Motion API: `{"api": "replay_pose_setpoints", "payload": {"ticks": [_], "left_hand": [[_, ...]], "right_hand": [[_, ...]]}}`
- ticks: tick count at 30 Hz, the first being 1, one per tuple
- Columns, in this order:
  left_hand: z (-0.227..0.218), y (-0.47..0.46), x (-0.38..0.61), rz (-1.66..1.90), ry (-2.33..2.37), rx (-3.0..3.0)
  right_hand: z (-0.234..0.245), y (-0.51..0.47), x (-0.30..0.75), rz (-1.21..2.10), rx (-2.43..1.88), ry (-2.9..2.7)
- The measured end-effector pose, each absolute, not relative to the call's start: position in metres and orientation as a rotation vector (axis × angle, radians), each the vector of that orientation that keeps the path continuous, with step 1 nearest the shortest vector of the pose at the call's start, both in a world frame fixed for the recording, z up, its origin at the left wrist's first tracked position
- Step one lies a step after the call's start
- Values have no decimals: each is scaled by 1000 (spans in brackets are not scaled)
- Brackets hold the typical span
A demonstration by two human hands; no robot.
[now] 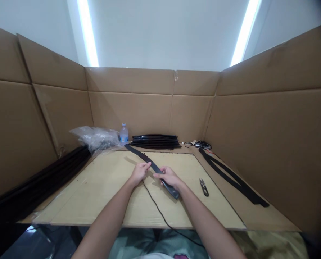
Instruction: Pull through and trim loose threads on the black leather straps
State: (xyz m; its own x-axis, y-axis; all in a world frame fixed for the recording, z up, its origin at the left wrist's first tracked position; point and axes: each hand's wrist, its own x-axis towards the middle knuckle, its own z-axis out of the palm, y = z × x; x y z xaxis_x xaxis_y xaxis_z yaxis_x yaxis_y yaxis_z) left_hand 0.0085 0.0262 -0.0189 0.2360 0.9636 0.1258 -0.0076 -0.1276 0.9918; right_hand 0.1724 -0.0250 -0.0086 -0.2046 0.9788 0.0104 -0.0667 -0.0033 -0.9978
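In the head view, the left hand (140, 172) and right hand (169, 176) both pinch a black strip (156, 168) over the pale surface (87, 198). Cardboard walls (133, 108) stand around the surface. Two bright lights (87, 32) shine beyond it.

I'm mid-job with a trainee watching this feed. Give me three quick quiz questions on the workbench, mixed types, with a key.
1. Multiple choice: What does the right hand hold?
A) a crumpled clear plastic bag
B) a long, flat black strip
C) a coiled black cable

2. True or false: The clear plastic bottle with a blue cap is lying on its side.

3. Fill in: On the pale yellow board, the small snips with dark handles lie to the ____ of both hands, as the person sees it.

Key:
1. B
2. False; it stands upright.
3. right
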Motion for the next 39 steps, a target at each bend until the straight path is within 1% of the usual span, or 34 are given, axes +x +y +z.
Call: {"api": "replay_pose_setpoints", "payload": {"ticks": [8,16,23,30,39], "left_hand": [[-18,25,7,1121,918,1364],[-15,25,7,1065,843,1291],[-14,19,8,1039,795,1328],[-17,22,11,1116,857,1421],[-18,24,10,1190,981,1526]], "right_hand": [[0,-28,171,1374,-982,-1368],[-1,-27,173,1308,-1027,-1399],[-3,-27,178,1382,-977,-1481],[-7,-31,171,1384,-931,-1463],[-11,-19,167,1388,-1008,-1356]]}}
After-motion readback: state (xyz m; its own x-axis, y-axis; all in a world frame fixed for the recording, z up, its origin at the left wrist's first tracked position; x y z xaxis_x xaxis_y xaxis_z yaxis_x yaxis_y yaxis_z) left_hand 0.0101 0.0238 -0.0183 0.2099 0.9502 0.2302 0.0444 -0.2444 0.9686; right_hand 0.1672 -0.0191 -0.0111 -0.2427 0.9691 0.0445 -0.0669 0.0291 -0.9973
